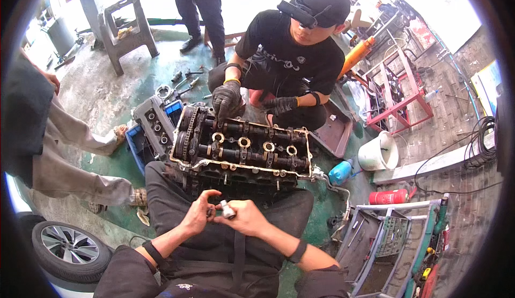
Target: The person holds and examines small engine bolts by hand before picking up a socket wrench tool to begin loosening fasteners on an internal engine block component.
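Note:
My right hand (248, 218) grips a short silver socket (228, 211), its narrower end pointing up and away from me. Close beside it, my left hand (197, 215) is closed, fingers curled, on a small dark piece too small to name. Both hands are over my lap, just short of an open engine cylinder head (244, 155). Its camshafts, timing chain (188, 137) and several round plug holes lie exposed. Across the engine, a crouching co-worker's gloved hand (227, 100) reaches to its far left part, and the other gloved hand (280, 105) rests near the knee.
A valve cover (155, 126) lies on a blue crate left of the engine. Loose tools (185, 83) lie beyond. At right are a white bucket (378, 152), a red extinguisher (389, 196) and a tool cart (394, 239). A car wheel (70, 247) and another person's legs (80, 158) are at left.

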`<action>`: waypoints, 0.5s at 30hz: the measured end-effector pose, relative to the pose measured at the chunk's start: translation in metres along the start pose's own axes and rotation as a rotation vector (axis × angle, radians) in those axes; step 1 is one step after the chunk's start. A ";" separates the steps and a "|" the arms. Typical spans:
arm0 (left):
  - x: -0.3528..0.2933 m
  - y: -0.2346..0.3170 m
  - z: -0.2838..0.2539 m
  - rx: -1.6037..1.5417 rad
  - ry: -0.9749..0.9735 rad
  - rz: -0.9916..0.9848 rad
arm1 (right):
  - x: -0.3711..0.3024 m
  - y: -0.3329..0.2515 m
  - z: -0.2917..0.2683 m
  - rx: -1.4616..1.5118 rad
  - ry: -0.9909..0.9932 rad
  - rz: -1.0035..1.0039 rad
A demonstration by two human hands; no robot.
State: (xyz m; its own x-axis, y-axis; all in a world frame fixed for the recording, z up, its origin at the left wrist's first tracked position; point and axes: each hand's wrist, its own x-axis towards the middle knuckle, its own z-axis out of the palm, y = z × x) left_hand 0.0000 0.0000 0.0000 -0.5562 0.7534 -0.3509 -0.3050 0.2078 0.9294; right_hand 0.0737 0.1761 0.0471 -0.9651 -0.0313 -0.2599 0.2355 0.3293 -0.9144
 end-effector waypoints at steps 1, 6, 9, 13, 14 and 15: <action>-0.001 0.007 0.002 0.057 0.044 0.033 | 0.005 0.000 0.012 0.008 -0.007 -0.010; -0.005 -0.013 0.020 0.072 0.142 0.006 | -0.012 0.008 0.016 0.045 0.071 -0.023; -0.003 0.010 0.026 0.267 0.052 -0.034 | -0.015 0.019 0.020 0.150 0.068 0.053; 0.002 -0.004 0.026 0.031 -0.003 -0.085 | -0.014 0.015 0.007 0.079 0.063 0.071; 0.003 -0.005 0.027 -0.055 -0.001 -0.076 | -0.014 0.022 0.006 0.124 0.113 0.020; 0.002 -0.006 0.026 -0.060 -0.001 -0.081 | -0.017 0.021 0.003 0.125 0.109 0.026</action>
State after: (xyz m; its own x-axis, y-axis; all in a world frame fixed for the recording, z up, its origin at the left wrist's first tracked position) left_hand 0.0211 0.0166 -0.0028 -0.5268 0.7363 -0.4246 -0.3949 0.2303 0.8894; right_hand 0.0956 0.1804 0.0311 -0.9635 0.0810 -0.2553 0.2669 0.2081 -0.9410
